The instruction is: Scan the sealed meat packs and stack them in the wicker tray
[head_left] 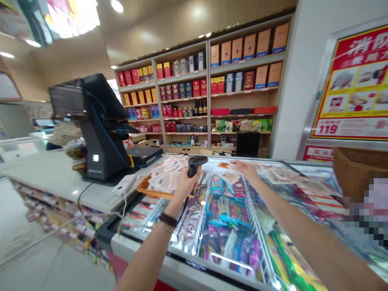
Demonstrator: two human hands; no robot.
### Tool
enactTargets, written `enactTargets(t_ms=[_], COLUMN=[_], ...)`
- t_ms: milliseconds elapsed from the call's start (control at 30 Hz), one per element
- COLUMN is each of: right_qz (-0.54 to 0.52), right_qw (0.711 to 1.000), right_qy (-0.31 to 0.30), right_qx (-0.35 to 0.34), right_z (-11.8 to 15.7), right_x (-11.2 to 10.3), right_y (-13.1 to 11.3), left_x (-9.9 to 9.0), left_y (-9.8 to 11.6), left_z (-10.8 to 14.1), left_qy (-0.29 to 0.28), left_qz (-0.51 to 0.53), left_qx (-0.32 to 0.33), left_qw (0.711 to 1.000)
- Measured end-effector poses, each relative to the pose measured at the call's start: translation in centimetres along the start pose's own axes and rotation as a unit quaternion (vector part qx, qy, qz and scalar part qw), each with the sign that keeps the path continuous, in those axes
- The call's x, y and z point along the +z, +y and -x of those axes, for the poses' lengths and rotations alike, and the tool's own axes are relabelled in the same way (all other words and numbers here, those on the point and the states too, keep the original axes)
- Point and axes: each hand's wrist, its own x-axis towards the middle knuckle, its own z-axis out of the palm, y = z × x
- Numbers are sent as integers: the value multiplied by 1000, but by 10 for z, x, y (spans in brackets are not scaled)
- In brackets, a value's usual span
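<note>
The left hand (187,185) has its grip closed around the black handle of a corded barcode scanner (194,165), which it holds just above the chest freezer (169,262). The right hand (247,170) reaches out over the smooth glass lid (218,169), its grip narrow, though whether it holds one of the pale flat packets (274,176) I cannot tell. Under the glass, white wire dividers (201,214) separate glossy foil snack packs (224,238). A woven orange basket (148,188) of packets sits near the left hand, beside the white tabletop (60,178), which carries a black till terminal (103,133) and a white power bank (124,184). Wooden shelves (209,101) of boxed goods stand well beyond, with open floor (39,258) to the left.
</note>
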Motion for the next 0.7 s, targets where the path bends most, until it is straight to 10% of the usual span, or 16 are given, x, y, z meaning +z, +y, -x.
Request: enactTargets(t_ms=[300, 500, 700], right_qz=[198, 337, 246], right_qw=[970, 928, 964], right_qy=[-89, -71, -20], right_qx=[111, 141, 94], right_z=[43, 52, 45], right_x=[-10, 17, 23], right_y=[20, 14, 38], left_x=[79, 81, 75], left_y=[-48, -89, -97], left_z=[-1, -6, -6], left_qy=[-51, -40, -22], left_qz=[12, -2, -8], left_qx=[-91, -132, -121], left_qw=[995, 990, 992])
